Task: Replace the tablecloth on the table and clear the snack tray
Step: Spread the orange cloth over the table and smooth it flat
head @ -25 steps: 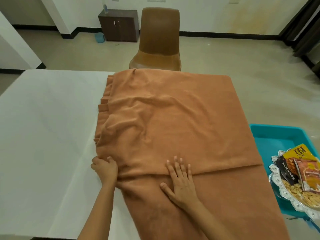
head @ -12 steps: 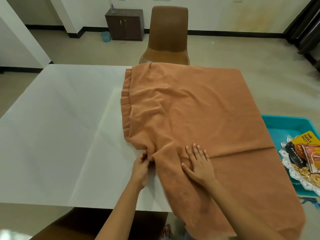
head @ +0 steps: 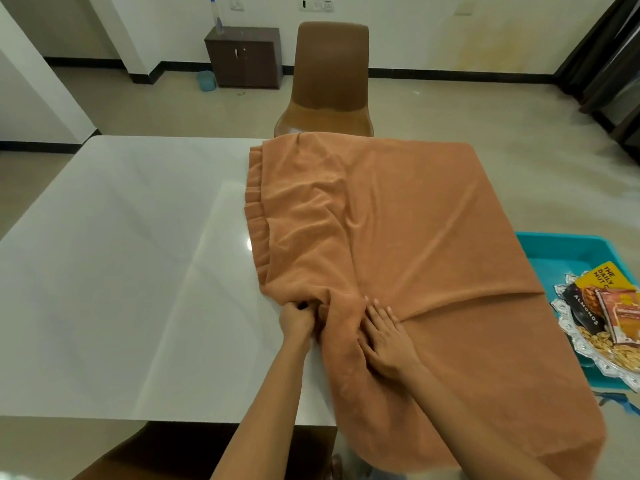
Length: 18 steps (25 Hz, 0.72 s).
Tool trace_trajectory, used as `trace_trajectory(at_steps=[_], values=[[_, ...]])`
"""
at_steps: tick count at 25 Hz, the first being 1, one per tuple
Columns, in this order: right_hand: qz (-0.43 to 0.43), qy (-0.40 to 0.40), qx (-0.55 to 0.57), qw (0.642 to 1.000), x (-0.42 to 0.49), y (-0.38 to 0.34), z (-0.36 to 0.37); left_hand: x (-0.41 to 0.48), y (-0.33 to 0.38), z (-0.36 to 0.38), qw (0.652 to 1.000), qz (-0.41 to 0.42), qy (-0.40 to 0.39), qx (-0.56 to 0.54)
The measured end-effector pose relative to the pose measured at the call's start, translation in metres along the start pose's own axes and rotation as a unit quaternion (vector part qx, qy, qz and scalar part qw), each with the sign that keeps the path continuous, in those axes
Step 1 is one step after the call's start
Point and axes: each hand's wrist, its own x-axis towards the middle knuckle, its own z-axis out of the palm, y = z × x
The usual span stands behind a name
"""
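Orange tablecloth [head: 398,244]: partly folded over the white table's [head: 121,271] right half, near edge hanging off
Left hand [head: 296,318]: grips a bunched fold
Right hand [head: 384,336]: fingers flat, pressing cloth
Snack tray [head: 568,245]: teal, right; packets read "ALMONDS" [head: 583,311] and "THE DAILY NUT" [head: 604,280]

Orange tablecloth [head: 398,220] — white table [head: 121,254]
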Motion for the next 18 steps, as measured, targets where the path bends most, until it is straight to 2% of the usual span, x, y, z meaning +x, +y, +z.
trace_trajectory(at_steps=[3, 6, 8, 10, 13, 15, 18], values=[[0.109, 0.028, -0.005, 0.994, -0.007, 0.027, -0.003, 0.010, 0.004, -0.037, 0.991, 0.025, 0.098, -0.084], [0.142, 0.039, -0.029, 0.989, -0.021, 0.057, -0.007, 0.029, 0.005, -0.087, 0.971, 0.093, 0.186, -0.117], [0.167, 0.042, -0.033, 0.985, -0.026, 0.073, -0.012, 0.041, 0.013, -0.134, 0.939, 0.123, 0.282, -0.153], [0.195, 0.041, -0.024, 0.980, -0.026, 0.082, -0.018, 0.050, 0.015, -0.182, 0.921, 0.138, 0.325, -0.167], [0.218, 0.057, 0.002, 0.974, -0.015, 0.062, -0.018, 0.053, -0.014, -0.205, 0.951, 0.098, 0.291, 0.035], [0.179, 0.091, 0.046, 0.979, -0.003, 0.020, -0.009, 0.041, -0.038, -0.180, 0.960, 0.112, 0.208, 0.153], [0.092, 0.075, 0.116, 0.986, 0.015, -0.061, 0.012, 0.027, -0.051, -0.130, 0.963, 0.166, 0.116, 0.175]])
